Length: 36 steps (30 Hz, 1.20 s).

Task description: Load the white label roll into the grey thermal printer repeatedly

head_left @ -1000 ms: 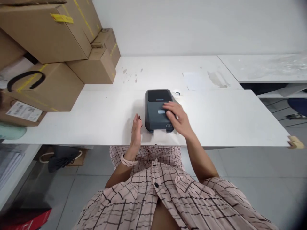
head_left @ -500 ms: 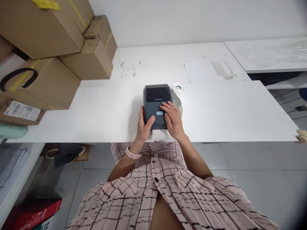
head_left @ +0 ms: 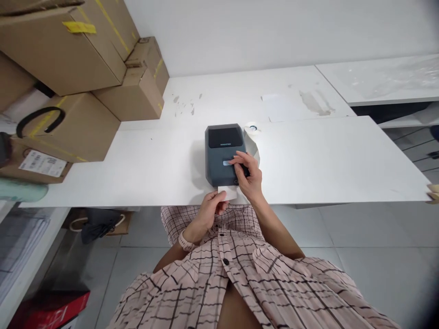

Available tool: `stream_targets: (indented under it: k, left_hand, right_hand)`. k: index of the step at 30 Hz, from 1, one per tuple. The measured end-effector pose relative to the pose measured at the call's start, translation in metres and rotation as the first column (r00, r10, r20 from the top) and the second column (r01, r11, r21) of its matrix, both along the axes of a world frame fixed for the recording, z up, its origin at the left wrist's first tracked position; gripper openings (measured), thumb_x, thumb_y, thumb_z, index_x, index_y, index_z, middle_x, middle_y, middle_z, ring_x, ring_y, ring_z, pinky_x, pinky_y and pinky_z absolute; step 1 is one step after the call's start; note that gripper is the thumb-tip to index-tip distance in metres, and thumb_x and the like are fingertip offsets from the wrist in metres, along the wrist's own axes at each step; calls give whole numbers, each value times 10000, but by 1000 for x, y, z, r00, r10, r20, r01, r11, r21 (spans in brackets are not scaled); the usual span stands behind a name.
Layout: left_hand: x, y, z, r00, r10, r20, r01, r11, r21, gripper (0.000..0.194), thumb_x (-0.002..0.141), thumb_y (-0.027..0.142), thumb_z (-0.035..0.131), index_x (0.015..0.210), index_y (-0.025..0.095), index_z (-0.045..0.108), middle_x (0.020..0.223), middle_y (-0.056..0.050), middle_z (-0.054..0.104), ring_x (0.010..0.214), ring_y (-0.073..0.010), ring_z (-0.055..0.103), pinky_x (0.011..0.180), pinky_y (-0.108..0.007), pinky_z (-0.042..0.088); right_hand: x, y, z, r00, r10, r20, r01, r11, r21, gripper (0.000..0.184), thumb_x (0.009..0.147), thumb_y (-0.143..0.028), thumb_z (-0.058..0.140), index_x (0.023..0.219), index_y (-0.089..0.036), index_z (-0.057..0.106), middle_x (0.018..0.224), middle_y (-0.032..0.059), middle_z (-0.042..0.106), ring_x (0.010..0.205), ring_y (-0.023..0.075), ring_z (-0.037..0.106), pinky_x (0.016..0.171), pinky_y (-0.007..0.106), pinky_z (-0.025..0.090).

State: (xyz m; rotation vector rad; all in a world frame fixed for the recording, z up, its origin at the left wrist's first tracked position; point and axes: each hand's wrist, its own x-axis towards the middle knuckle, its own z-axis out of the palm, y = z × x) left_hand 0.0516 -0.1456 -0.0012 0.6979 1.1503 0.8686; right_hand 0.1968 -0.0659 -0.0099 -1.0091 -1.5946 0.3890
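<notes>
A dark grey-blue label printer [head_left: 216, 171] with a black window on its top stands near the front edge of the white table. From its front end sticks out a white paper label [head_left: 229, 193]. My left hand [head_left: 210, 208] pinches the near left corner of that label between thumb and fingers. Over the printer's right side, my right hand [head_left: 251, 178] has bent fingers, with thumb and fingers apart and nothing held. Its index fingertip is at the pale lit button [head_left: 226, 163]; whether it presses cannot be seen. Behind the printer on the right lies a white label roll [head_left: 252, 129].
Cardboard boxes [head_left: 130, 93] are stacked on the table's left side, with a green cylinder [head_left: 24, 189] in front. The white table [head_left: 325, 160] stretches right to a tan piece [head_left: 432, 193] at its corner. A wall closes the back.
My left hand has let go of the printer's left side and come down to grip the label at its front. My right hand has drawn slightly back, its fingers more bent. The view has shifted slightly.
</notes>
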Motion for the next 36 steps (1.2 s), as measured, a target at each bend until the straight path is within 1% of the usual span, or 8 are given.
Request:
stream_targets:
  k: [3, 7, 11, 15, 18, 22, 26, 36]
  left_hand:
    - [0, 3, 13, 996, -29, 88, 29, 1000, -8, 440, 785, 560, 727, 630, 184, 558, 468, 78, 427, 407, -46, 324, 464, -234, 241]
    - [-5, -6, 5, 998, -15, -57, 18, 998, 58, 438, 835, 562, 664, 637, 176, 600, 510, 34, 520, 450, -74, 426, 457, -230, 289]
    - [-15, -8, -1, 969, 178, -170, -145, 970, 193, 415, 888, 522, 589, 648, 185, 625, 533, 29, 519, 464, -92, 442, 459, -237, 328]
    - [-22, 7, 3, 845, 502, -187, -363, 794, 488, 298, 926, 430, 591, 747, 201, 654, 673, 14, 581, 585, -104, 501, 552, -234, 412]
    - [-27, 22, -3, 776, 597, -204, -389, 708, 589, 240, 946, 438, 604, 1017, 228, 696, 1054, -54, 714, 891, -156, 641, 774, -275, 526]
    - [-37, 43, -26, 822, 496, -280, -310, 802, 510, 352, 968, 466, 558, 1212, 229, 647, 1306, -111, 675, 1134, -216, 650, 948, -356, 534]
    - [-40, 76, -36, 873, 406, -271, -232, 833, 502, 377, 943, 460, 577, 1240, 232, 621, 1328, -120, 665, 1212, -242, 631, 1015, -385, 515]
    - [-32, 130, -18, 872, 266, -412, -80, 906, 417, 680, 857, 346, 689, 1486, 233, 456, 1508, -162, 564, 1338, -316, 586, 1067, -442, 497]
  right_hand:
    - [2, 0, -1, 1000, 5, 21, -5, 1000, -5, 407, 1048, -263, 476, 1451, -325, 469, 1016, 5, 819, 1136, 224, 738, 1162, 546, 446]
    - [3, -8, 7, 987, -10, 163, 7, 1000, 17, 437, 1052, -295, 495, 1484, -291, 428, 1059, 25, 827, 1180, 232, 723, 1178, 532, 399]
    - [-6, -13, 23, 927, -113, 358, 89, 993, 81, 264, 1055, -274, 516, 1314, -261, 559, 997, 15, 826, 1090, 223, 735, 1216, 505, 284]
    - [-9, -9, 25, 920, -99, 378, 60, 992, 115, 157, 1038, -272, 551, 1174, -248, 624, 932, 3, 799, 1006, 207, 742, 1192, 484, 305]
    - [1, -13, 16, 964, -9, 265, 4, 1000, 19, 259, 1035, -312, 542, 1287, -279, 592, 1070, 32, 795, 1179, 252, 697, 1192, 532, 358]
    - [17, -21, 14, 987, 50, 152, -48, 999, -20, 468, 1032, -434, 530, 1491, -364, 476, 1467, 74, 633, 1476, 314, 478, 1181, 598, 429]
    - [21, -5, 37, 987, 124, 104, -125, 992, -2, 511, 1069, -565, 344, 1554, -413, 400, 1600, 51, 499, 1539, 307, 404, 1223, 601, 410]
    - [4, 139, 103, 998, 60, -16, -57, 989, 135, 647, 1075, -653, 104, 1645, -350, 145, 1632, 82, 410, 1535, 248, 418, 1218, 521, 421]
